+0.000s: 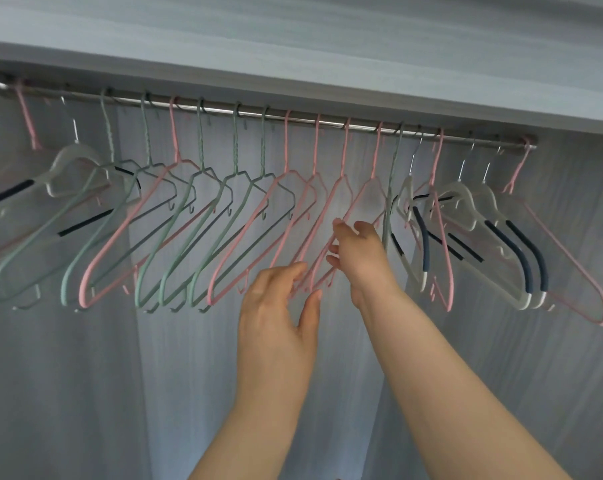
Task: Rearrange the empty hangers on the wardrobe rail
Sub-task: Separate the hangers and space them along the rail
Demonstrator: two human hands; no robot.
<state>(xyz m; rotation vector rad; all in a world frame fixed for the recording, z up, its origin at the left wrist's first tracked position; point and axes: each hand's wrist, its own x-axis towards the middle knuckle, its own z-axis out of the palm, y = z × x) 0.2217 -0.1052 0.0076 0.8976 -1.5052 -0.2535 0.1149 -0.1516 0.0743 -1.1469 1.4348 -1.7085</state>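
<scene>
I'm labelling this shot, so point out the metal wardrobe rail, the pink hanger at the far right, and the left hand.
metal wardrobe rail [327, 122]: head view, mid-bar.
pink hanger at far right [570, 268]: head view, sloping arm.
left hand [279, 313]: head view, back of hand.

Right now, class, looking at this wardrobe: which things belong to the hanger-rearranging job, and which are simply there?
Part of the job:
- rail
- pink hangers
- green hangers
- clear hangers
- left hand, at the pink hangers' lower ends
- right hand, among the pink hangers

Simply there:
- wardrobe back panel
- top shelf
</scene>
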